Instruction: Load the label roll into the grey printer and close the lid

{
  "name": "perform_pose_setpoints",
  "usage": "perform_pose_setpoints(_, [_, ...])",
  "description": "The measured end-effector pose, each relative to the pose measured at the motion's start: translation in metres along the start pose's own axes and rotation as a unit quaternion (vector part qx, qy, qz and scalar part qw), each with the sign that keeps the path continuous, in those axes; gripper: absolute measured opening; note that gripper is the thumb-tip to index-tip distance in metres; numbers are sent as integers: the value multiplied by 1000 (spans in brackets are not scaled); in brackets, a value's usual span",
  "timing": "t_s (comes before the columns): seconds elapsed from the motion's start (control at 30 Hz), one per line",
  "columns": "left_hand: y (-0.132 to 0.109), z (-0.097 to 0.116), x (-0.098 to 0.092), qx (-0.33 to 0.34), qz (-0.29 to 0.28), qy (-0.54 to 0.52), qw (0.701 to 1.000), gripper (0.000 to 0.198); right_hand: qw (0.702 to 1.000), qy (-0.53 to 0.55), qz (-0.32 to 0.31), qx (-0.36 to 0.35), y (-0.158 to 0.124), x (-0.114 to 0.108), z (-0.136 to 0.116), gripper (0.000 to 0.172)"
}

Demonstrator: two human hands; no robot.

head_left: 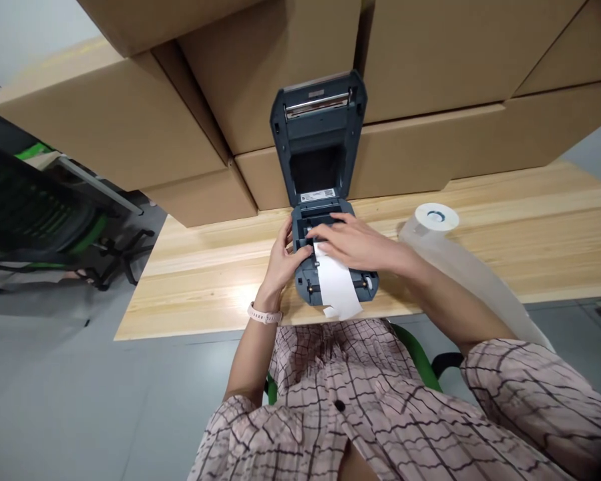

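A dark grey label printer (304, 275) sits on the wooden table with its lid (306, 143) raised. My left hand (281, 257) grips the left side of the printer's base, fingers along the outer wall and thumb over the inner edge. Over the open compartment reaches my right hand (353, 242), its fingers stretched and apart, touching the upper part of a white paper strip. That strip of label paper (338, 287) runs out over the printer's front edge, and its end is bent. My right fingers hide much of the compartment, so what lies under them cannot be made out.
On the wooden table (200, 287), right of the printer, lies a roll of label paper (425, 217); a translucent strip (473, 267) trails from it past the table's front edge. Stacked cardboard boxes (431, 60) stand behind the printer. An office chair (35, 207) is at the left.
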State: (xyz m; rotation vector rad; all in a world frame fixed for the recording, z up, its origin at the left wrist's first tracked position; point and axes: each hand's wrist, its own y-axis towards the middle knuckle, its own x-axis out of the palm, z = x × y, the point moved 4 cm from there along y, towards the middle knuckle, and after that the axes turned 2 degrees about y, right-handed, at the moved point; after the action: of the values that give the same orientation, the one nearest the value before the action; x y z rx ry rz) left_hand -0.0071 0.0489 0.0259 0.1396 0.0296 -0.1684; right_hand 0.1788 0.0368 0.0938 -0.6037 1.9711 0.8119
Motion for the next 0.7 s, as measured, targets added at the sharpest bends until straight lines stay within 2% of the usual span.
perform_pose_setpoints(0.07, [0,0,1,3,2,-1,1000,87,998,5,-53,-23,3,10,4,41])
perform_pose_setpoints(0.17, [-1,0,2,5,-1,-3,1000,89,996,35,-73,-48,8,8,9,44])
perform_pose_setpoints(0.3, [-1,1,-3,4,-23,-18,1000,96,986,135,-71,-72,2,-15,9,42])
perform_pose_setpoints(0.37, [-2,0,-8,-7,-36,-29,999,102,977,200,-43,-63,-13,-33,10,45])
perform_pose_setpoints(0.47, [-4,1,-13,-14,-45,-30,998,107,969,241,49,-19,-49,-57,15,48])
perform_pose_setpoints(0.53, [-5,1,-14,-16,-40,-21,999,105,971,219,91,33,-75,-62,23,46])
perform_pose_setpoints(0.63, [-6,1,-13,-20,-35,-9,999,99,979,133,84,127,-101,-53,38,41])
perform_pose_setpoints(0.7, [-6,1,-12,-15,-32,-5,999,97,980,67,70,175,-106,-42,49,42])
